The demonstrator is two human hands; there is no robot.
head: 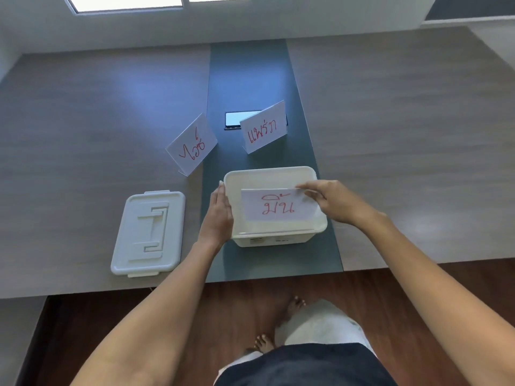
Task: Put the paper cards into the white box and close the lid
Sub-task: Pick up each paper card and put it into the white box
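Note:
The white box (267, 174) stands uncovered on the dark centre strip of the table. My right hand (331, 201) pinches the right edge of a paper card (276, 206) with red writing, held inside the box's opening. My left hand (218, 215) lies flat against the box's left wall, fingers straight. The white lid (149, 232) lies flat on the table to the left of the box. Two more folded cards stand beyond the box: one (192, 144) to the left and one (264, 130) straight behind.
A small rectangular socket panel (232, 120) is set into the dark strip (248, 79) behind the far card. The table's near edge (278, 275) runs just below the box, with wooden floor and my feet beneath.

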